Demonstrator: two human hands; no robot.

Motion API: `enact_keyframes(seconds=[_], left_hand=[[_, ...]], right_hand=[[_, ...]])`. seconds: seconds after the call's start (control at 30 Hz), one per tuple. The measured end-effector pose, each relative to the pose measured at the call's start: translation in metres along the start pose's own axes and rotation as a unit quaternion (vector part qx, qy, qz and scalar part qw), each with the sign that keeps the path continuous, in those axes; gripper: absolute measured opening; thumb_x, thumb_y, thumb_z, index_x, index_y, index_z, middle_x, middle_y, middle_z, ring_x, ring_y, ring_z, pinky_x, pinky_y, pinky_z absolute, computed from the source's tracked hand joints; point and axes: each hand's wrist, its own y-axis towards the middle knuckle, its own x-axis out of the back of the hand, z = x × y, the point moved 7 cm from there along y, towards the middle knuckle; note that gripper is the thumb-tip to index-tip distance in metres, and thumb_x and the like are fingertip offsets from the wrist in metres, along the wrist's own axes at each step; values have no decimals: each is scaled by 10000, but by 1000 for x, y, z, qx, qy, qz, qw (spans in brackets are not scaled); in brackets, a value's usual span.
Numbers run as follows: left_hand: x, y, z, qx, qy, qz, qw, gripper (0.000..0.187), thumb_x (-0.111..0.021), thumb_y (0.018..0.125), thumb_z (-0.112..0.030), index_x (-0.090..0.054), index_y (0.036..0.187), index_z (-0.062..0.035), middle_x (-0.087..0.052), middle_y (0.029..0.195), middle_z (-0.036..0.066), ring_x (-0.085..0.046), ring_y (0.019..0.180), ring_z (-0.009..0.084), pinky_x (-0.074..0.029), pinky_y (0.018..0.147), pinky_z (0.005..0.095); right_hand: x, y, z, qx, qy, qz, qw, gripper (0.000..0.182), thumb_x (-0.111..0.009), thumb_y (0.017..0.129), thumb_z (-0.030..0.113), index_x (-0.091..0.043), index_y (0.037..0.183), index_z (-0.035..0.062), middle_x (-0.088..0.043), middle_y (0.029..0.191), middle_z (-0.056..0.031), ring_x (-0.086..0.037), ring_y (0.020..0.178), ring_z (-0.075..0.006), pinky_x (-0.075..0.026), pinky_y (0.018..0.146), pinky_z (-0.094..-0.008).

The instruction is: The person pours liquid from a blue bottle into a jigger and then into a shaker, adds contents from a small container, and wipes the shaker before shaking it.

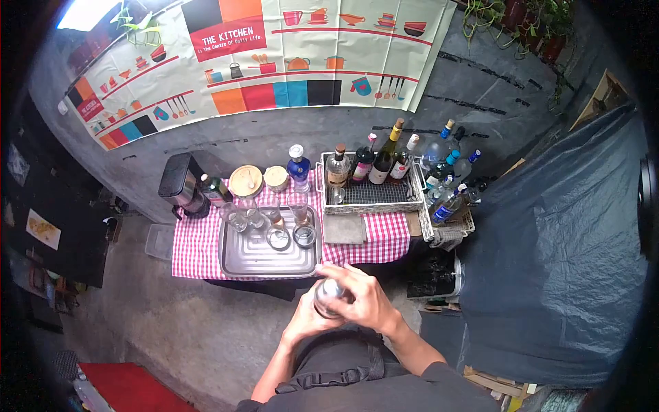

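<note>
Gripping metal vessel point(325, 295) with curled left hand point(306, 320); right hand point(369, 301) part-spread atop.

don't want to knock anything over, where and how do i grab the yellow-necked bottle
Probably by its yellow neck, from the near side and slightly above: it rises past the pink-capped bottle and white-capped bottle, which leave little finger room around its body.
</note>
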Motion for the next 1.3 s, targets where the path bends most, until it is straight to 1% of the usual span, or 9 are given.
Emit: enact_keyframes(seconds=[0.1,0.3,0.37,0.5,0.7,0.9,1.1,1.2,1.3], left_hand=[[-4,-8,-7,3,36,-40,999,763,-929,597,-113,-613,1285,-14,-695,1187,125,-671,1084,193,-536,970,355],[-20,-29,21,-18,9,-62,998,764,-869,666,-107,-550,1355,-19,-665,1210,114,-635,1175,219,-512,1014,372],[-36,-39,17,107,-106,-48,987,772,-871,672,-117,-540,1362,-19,-664,1199,97,-642,1135,206,-517,990,364],[-28,-48,3,-24,85,-99,991,736,-907,628,-109,-600,1289,-11,-674,1168,73,-649,1097,184,-519,992,355],[-30,-63,17,-17,-16,-74,997,842,-909,685,-146,-486,1404,-33,-637,1196,68,-628,1130,169,-519,986,340],[-9,-76,1,-10,108,-77,991,754,-915,618,-114,-593,1294,-23,-687,1170,96,-667,1058,177,-539,945,354],[25,-92,1,-46,76,-35,995,704,-884,671,-116,-579,1299,-31,-664,1164,59,-649,1069,176,-528,963,336],[39,-102,0,35,0,-7,999,640,-858,657,-110,-603,1240,-35,-677,1121,81,-656,1015,174,-535,926,355],[75,-112,-6,-6,139,-48,989,722,-880,604,-77,-601,1269,-58,-698,1169,99,-685,1077,199,-544,955,362]], right_hand=[[11,-26,-22,-105,120,-52,986,454,-711,913,231,-617,1277,-24,-696,1256,-229,-687,1180,-369,-506,1054,-474],[-3,-55,11,130,-28,18,991,588,-789,851,199,-605,1377,10,-659,1349,-200,-591,1309,-409,-435,1114,-575],[-2,-55,3,90,-12,-1,996,608,-797,844,224,-604,1379,8,-659,1346,-200,-602,1292,-410,-438,1110,-574],[9,-74,-27,-123,160,-71,977,456,-688,875,141,-612,1286,-43,-670,1286,-265,-638,1243,-415,-477,1093,-514],[-15,-83,22,146,23,30,989,538,-742,845,171,-618,1346,20,-640,1354,-244,-563,1345,-404,-398,1133,-610],[-26,-79,-5,-108,130,-29,985,509,-715,882,191,-606,1328,-27,-647,1320,-272,-621,1279,-385,-485,1089,-481],[-76,-65,54,150,17,59,987,516,-731,898,244,-623,1364,49,-628,1394,-187,-575,1329,-387,-401,1133,-604],[-80,-43,49,-63,81,-1,995,494,-674,922,234,-603,1356,9,-673,1310,-211,-667,1195,-386,-467,1096,-526],[-97,-50,48,-48,108,-96,988,406,-657,904,151,-639,1259,-45,-700,1208,-272,-712,1129,-347,-557,984,-407]])
